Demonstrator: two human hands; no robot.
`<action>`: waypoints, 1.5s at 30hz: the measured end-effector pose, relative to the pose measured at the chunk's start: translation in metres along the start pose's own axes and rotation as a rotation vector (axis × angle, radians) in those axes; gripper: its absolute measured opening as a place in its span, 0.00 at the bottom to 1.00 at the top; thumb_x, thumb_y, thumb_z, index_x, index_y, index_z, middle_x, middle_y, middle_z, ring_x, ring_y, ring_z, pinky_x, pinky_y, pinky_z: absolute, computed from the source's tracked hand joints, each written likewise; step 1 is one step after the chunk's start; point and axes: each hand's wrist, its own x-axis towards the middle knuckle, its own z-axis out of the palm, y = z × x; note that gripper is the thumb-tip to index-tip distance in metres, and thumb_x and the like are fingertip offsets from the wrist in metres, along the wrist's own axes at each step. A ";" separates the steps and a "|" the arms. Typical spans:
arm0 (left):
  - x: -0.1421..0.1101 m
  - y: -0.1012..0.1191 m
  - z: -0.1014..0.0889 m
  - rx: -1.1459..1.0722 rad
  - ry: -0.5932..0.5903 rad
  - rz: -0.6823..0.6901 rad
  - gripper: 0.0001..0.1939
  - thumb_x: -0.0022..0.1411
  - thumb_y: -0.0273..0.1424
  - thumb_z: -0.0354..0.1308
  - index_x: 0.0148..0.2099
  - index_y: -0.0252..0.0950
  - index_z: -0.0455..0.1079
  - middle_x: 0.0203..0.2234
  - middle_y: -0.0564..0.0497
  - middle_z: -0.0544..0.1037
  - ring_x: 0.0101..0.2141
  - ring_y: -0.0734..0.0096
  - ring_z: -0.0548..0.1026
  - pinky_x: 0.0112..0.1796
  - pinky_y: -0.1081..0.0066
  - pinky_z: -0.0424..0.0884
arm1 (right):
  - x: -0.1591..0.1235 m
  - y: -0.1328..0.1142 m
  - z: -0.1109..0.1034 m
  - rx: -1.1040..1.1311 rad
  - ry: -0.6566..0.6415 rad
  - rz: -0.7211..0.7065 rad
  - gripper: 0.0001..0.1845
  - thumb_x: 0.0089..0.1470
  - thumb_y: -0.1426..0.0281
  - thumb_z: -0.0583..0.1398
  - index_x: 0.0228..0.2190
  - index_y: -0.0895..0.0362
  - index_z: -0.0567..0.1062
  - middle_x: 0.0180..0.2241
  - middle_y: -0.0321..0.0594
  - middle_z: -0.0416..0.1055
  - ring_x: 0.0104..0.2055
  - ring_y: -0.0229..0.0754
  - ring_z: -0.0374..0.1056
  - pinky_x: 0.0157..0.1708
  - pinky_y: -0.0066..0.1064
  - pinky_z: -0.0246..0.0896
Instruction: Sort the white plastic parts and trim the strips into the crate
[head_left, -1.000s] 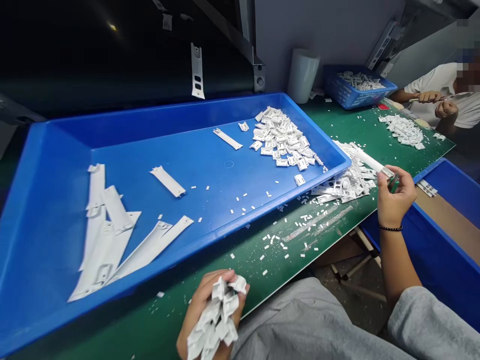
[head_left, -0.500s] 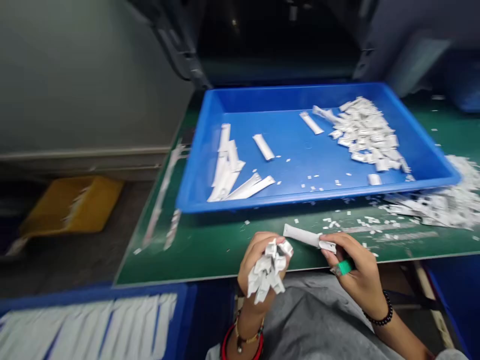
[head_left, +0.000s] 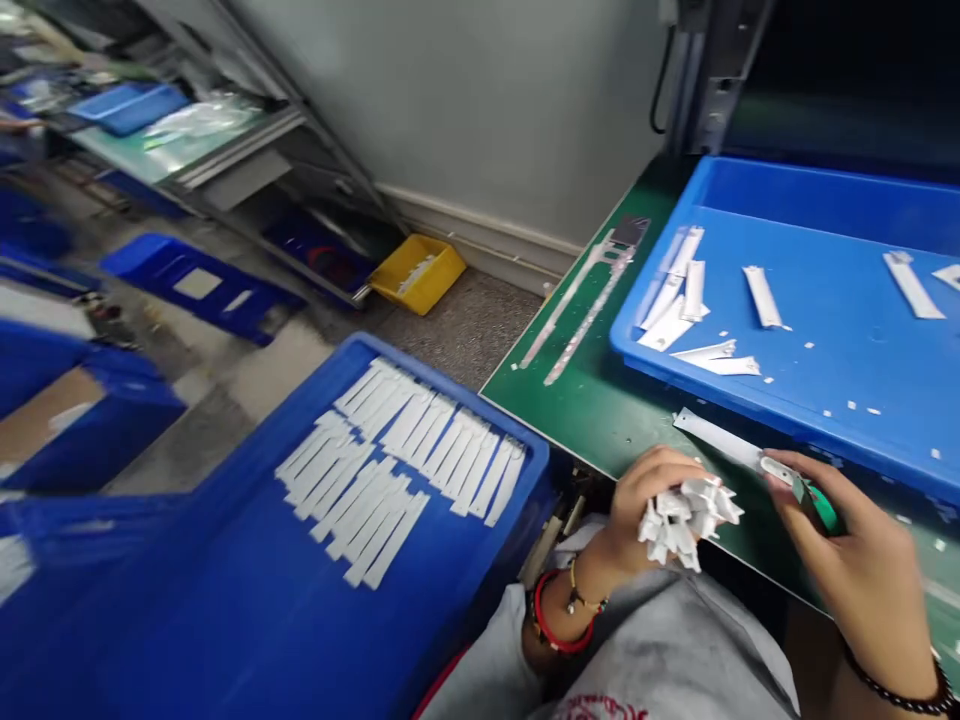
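Note:
A bundle of white strips (head_left: 686, 520), their notched ends turned outward, is wrapped in the fingers of my left hand (head_left: 634, 495). In front of the table edge, my right hand (head_left: 870, 550) pinches one long white strip (head_left: 716, 440) by its near end; the far end points toward the blue tray. A green band (head_left: 821, 505) sits on a finger of my right hand. To the left stands a large blue bin (head_left: 247, 600) with rows of similar white strips (head_left: 375, 500) laid side by side.
The green table (head_left: 577, 400) carries a shallow blue tray (head_left: 825, 330) with several loose white strips (head_left: 675, 295) and small scraps. A yellow bin (head_left: 420, 275) stands on the floor by the wall. Farther left are a blue stool (head_left: 202, 285) and another workbench (head_left: 142, 155).
The view has swung left, bringing the blue bin with its rows of strips well into sight. Both hands keep hold of their strips.

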 end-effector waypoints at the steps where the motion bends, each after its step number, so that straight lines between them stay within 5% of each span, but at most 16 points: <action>1: -0.001 -0.002 0.001 0.007 -0.003 0.014 0.12 0.68 0.40 0.57 0.47 0.38 0.73 0.34 0.46 0.80 0.35 0.62 0.79 0.37 0.60 0.78 | 0.000 0.001 0.002 0.009 -0.045 -0.005 0.15 0.61 0.57 0.59 0.42 0.52 0.78 0.38 0.39 0.79 0.36 0.48 0.76 0.35 0.34 0.70; 6: 0.003 -0.007 0.001 0.022 -0.037 0.101 0.13 0.71 0.38 0.54 0.48 0.38 0.75 0.38 0.46 0.79 0.38 0.65 0.79 0.42 0.64 0.77 | 0.015 -0.010 0.017 0.067 -0.055 -0.044 0.15 0.62 0.58 0.59 0.44 0.53 0.78 0.40 0.41 0.78 0.39 0.48 0.76 0.40 0.35 0.71; 11: 0.003 -0.003 -0.010 0.026 0.052 0.019 0.12 0.66 0.30 0.60 0.51 0.40 0.75 0.40 0.47 0.76 0.38 0.68 0.78 0.38 0.69 0.77 | 0.035 -0.024 0.034 0.005 -0.232 -0.114 0.21 0.66 0.63 0.54 0.56 0.53 0.72 0.49 0.48 0.72 0.46 0.49 0.74 0.40 0.37 0.72; 15: 0.005 -0.008 -0.012 0.014 -0.015 0.004 0.12 0.66 0.31 0.61 0.51 0.38 0.75 0.39 0.46 0.78 0.37 0.66 0.78 0.38 0.67 0.76 | 0.021 -0.024 0.010 0.028 -0.110 -0.082 0.18 0.68 0.65 0.51 0.53 0.55 0.72 0.43 0.47 0.71 0.42 0.46 0.73 0.37 0.34 0.70; 18: 0.009 -0.008 -0.005 -0.028 -0.060 0.030 0.11 0.66 0.33 0.61 0.50 0.38 0.75 0.37 0.47 0.80 0.38 0.64 0.78 0.40 0.64 0.76 | 0.004 -0.029 -0.019 0.101 -0.164 -0.163 0.17 0.69 0.67 0.47 0.47 0.56 0.73 0.33 0.41 0.70 0.33 0.41 0.70 0.30 0.30 0.65; 22: 0.014 -0.005 0.006 -0.076 -0.128 0.014 0.09 0.68 0.32 0.57 0.48 0.38 0.74 0.38 0.48 0.81 0.39 0.64 0.79 0.42 0.63 0.75 | 0.001 -0.034 -0.039 -0.011 -0.234 -0.226 0.15 0.69 0.70 0.46 0.45 0.57 0.72 0.32 0.41 0.69 0.30 0.38 0.67 0.27 0.28 0.62; 30: 0.017 -0.004 0.018 -0.120 -0.172 -0.031 0.07 0.69 0.33 0.57 0.45 0.38 0.74 0.38 0.49 0.80 0.38 0.67 0.78 0.40 0.67 0.75 | 0.014 -0.033 -0.053 -0.104 -0.377 -0.210 0.16 0.70 0.69 0.46 0.39 0.57 0.73 0.29 0.39 0.68 0.27 0.37 0.65 0.24 0.27 0.59; 38: 0.021 0.002 0.021 -0.287 -0.191 -0.136 0.05 0.65 0.27 0.62 0.44 0.37 0.75 0.37 0.49 0.79 0.39 0.68 0.78 0.40 0.69 0.76 | 0.002 -0.028 -0.045 -0.304 0.023 -0.069 0.12 0.66 0.72 0.56 0.49 0.56 0.74 0.33 0.42 0.71 0.33 0.42 0.68 0.32 0.31 0.64; 45: 0.020 -0.002 0.021 -0.274 -0.222 -0.113 0.07 0.66 0.26 0.60 0.46 0.36 0.75 0.39 0.48 0.78 0.41 0.67 0.77 0.42 0.68 0.76 | 0.005 -0.039 -0.061 -0.093 -0.153 -0.147 0.11 0.67 0.73 0.54 0.48 0.57 0.74 0.31 0.39 0.71 0.30 0.37 0.69 0.30 0.26 0.63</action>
